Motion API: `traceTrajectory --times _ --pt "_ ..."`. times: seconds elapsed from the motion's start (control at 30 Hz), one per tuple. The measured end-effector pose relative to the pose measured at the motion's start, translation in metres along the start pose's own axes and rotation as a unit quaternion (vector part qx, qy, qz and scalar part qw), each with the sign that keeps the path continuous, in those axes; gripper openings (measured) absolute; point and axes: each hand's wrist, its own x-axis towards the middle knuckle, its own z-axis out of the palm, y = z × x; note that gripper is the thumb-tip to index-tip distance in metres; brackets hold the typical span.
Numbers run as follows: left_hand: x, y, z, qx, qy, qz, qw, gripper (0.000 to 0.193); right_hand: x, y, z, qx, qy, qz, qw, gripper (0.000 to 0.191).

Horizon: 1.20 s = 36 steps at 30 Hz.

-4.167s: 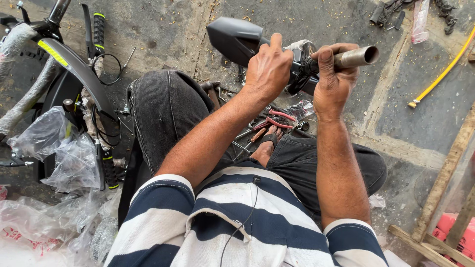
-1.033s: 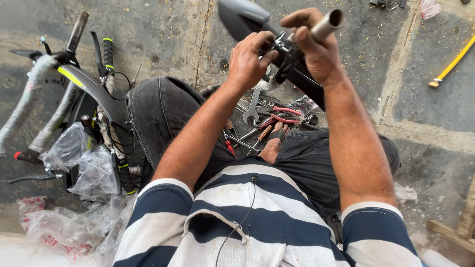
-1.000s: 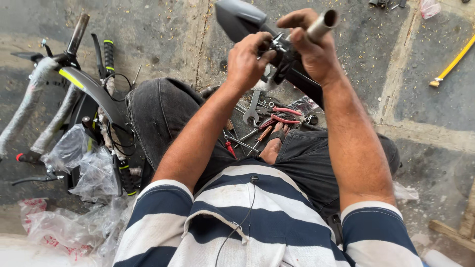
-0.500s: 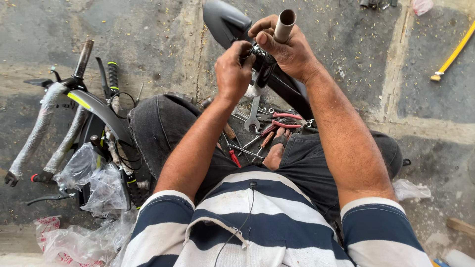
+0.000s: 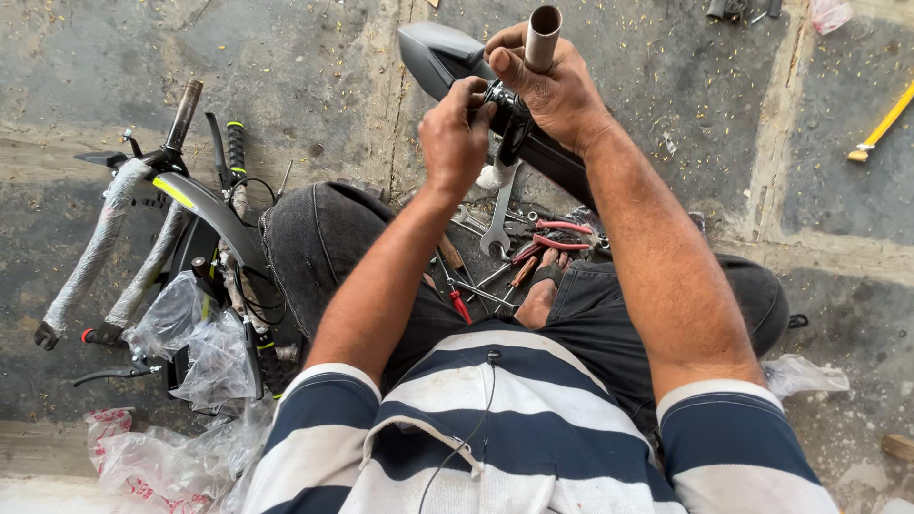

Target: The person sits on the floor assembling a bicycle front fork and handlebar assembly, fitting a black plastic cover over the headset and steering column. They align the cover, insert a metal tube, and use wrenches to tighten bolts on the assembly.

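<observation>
Seated on a concrete floor [image 5: 314,67], I hold a bicycle seat assembly up over my lap. My right hand [image 5: 552,86] is wrapped tight around the metal seat tube [image 5: 543,33], which points up toward the camera with its open end showing. My left hand [image 5: 455,133] is curled in, fingertips pinching the black clamp [image 5: 509,109] just below the tube. The black saddle [image 5: 438,52] juts out to the left behind both hands, clear of the floor.

Beneath my forearms, between my knees, lies a scatter of tools: an open-ended spanner [image 5: 498,219], red-handled pliers [image 5: 552,238] and a red-handled screwdriver [image 5: 457,300], all lying close together, some overlapping.

To my left, well apart from the saddle, a bicycle fork [image 5: 105,247] wrapped in grey padding lies beside a black mudguard [image 5: 209,214] with a yellow-green stripe, handlebar parts and crumpled clear plastic bags [image 5: 200,352]. A yellow-handled tool [image 5: 881,124] rests on the floor at far right.
</observation>
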Motion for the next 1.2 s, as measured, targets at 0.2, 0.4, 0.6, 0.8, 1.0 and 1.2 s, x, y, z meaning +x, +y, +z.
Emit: traceTrajectory --times 0.2,0.4,0.6,0.8,1.0,1.2 --pt "-0.014 0.000 0.018 0.011 0.025 0.006 1.000 0.027 -0.004 0.004 -0.010 -0.031 0.022 0.015 0.999 0.070" --pt "0.003 -0.001 0.012 -0.016 0.004 0.072 0.997 0.029 -0.002 0.005 -0.021 0.032 -0.020 0.030 0.999 0.065" --pt "0.022 0.005 -0.003 0.020 -0.084 0.053 0.995 0.027 0.003 0.024 -0.022 -0.127 -0.044 0.057 0.989 0.064" --pt "0.031 -0.009 -0.009 -0.022 -0.049 -0.057 0.997 0.031 0.022 0.027 -0.011 -0.190 -0.120 0.116 0.967 0.070" --pt "0.027 -0.023 -0.004 -0.136 -0.022 -0.098 0.986 0.038 0.036 -0.010 -0.025 -0.077 -0.107 -0.119 0.984 0.060" --pt "0.025 -0.024 -0.001 -0.165 -0.022 -0.122 0.978 0.024 0.063 -0.012 -0.006 -0.053 -0.095 -0.048 0.993 0.052"
